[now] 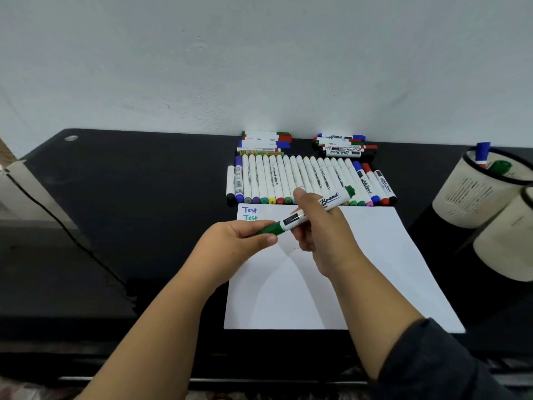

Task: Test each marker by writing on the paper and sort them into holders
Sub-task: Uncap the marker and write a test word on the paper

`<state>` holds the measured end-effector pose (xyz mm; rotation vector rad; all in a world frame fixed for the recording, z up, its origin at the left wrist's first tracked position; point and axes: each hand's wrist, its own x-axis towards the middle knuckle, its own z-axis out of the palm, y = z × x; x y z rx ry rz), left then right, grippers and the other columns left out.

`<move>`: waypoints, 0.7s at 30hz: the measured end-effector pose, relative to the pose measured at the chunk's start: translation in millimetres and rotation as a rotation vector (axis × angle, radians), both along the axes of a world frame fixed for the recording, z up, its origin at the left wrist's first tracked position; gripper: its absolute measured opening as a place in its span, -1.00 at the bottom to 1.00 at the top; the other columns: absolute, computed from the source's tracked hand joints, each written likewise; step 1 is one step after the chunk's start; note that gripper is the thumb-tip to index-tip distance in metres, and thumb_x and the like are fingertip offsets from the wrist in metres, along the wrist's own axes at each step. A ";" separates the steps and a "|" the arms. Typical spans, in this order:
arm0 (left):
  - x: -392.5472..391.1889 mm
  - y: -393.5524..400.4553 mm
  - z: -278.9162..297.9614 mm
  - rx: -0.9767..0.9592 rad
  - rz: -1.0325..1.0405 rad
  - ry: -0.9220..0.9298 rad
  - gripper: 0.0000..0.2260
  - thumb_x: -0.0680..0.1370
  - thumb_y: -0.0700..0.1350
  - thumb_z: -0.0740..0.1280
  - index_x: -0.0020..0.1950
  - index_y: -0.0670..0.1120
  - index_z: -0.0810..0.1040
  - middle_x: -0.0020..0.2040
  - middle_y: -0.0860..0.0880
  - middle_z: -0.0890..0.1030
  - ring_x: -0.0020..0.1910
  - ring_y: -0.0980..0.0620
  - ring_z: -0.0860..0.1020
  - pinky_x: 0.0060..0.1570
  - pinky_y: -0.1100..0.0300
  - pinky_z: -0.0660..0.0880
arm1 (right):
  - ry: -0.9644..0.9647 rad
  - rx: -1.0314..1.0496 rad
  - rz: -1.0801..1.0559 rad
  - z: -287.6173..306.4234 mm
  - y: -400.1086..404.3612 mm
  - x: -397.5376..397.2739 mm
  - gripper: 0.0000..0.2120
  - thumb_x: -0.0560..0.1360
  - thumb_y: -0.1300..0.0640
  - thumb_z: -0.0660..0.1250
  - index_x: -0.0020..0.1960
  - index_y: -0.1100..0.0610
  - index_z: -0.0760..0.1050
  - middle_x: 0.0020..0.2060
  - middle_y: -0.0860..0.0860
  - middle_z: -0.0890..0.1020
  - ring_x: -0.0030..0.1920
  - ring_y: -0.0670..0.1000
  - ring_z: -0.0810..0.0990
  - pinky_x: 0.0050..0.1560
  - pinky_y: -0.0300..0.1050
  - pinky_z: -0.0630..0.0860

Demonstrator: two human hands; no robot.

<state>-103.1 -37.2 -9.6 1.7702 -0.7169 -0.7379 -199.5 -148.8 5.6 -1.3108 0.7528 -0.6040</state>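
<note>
Both hands grip a white-barrelled green marker (305, 213) above the paper (360, 269), left hand (242, 241) pinching its green cap at lower left, right hand (320, 229) curled round the barrel, long axis rising toward upper right.

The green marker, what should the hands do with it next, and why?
Probably pull the cap off. The left hand pinches the green cap, the right hand grips the marker over the paper, so the tip looks covered.
</note>
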 end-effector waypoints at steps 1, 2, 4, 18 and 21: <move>-0.2 0.0 0.6 -0.011 0.001 0.012 -0.83 0.44 -0.09 0.45 -0.03 0.15 0.64 -0.32 0.40 0.59 -0.25 0.53 0.48 -0.33 0.65 0.33 | 0.007 0.007 -0.010 1.1 0.0 -0.1 -0.71 0.56 0.05 0.26 -0.31 0.11 0.39 -0.59 -0.03 0.46 -0.56 -0.09 0.35 -0.52 -0.26 0.23; -0.6 0.0 1.1 -0.016 0.001 0.021 -0.84 0.44 -0.09 0.45 -0.04 0.15 0.64 -0.33 0.39 0.59 -0.26 0.54 0.48 -0.35 0.66 0.31 | 0.023 0.007 -0.035 2.1 0.4 0.6 -0.70 0.56 0.06 0.24 -0.32 0.12 0.39 -0.60 -0.03 0.47 -0.57 -0.09 0.35 -0.52 -0.26 0.24; -2.7 -0.9 2.5 -0.018 0.001 0.032 -0.87 0.45 -0.08 0.44 -0.07 0.15 0.64 -0.34 0.39 0.58 -0.28 0.55 0.47 -0.38 0.66 0.31 | 0.045 0.022 -0.112 3.0 2.9 3.1 -0.72 0.55 0.13 0.23 -0.34 0.11 0.37 -0.59 -0.05 0.45 -0.59 -0.11 0.35 -0.54 -0.28 0.25; -5.8 0.3 4.0 0.002 0.073 0.067 -0.88 0.45 -0.13 0.44 -0.04 0.00 0.68 -0.13 0.13 0.66 -0.04 0.21 0.54 -0.24 0.45 0.39 | -0.004 0.166 -0.229 -4.9 16.2 16.1 -0.74 0.57 0.16 0.16 -0.29 0.13 0.39 -0.63 -0.10 0.43 -0.66 -0.17 0.32 -0.60 -0.30 0.23; -6.5 0.3 4.4 0.009 0.080 0.086 -0.92 0.45 -0.13 0.44 -0.10 0.01 0.68 -0.11 0.09 0.67 0.01 0.17 0.54 -0.19 0.39 0.37 | -0.002 0.147 -0.212 -6.9 15.8 17.4 -0.73 0.58 0.17 0.15 -0.30 0.13 0.38 -0.66 -0.11 0.41 -0.66 -0.15 0.30 -0.57 -0.28 0.22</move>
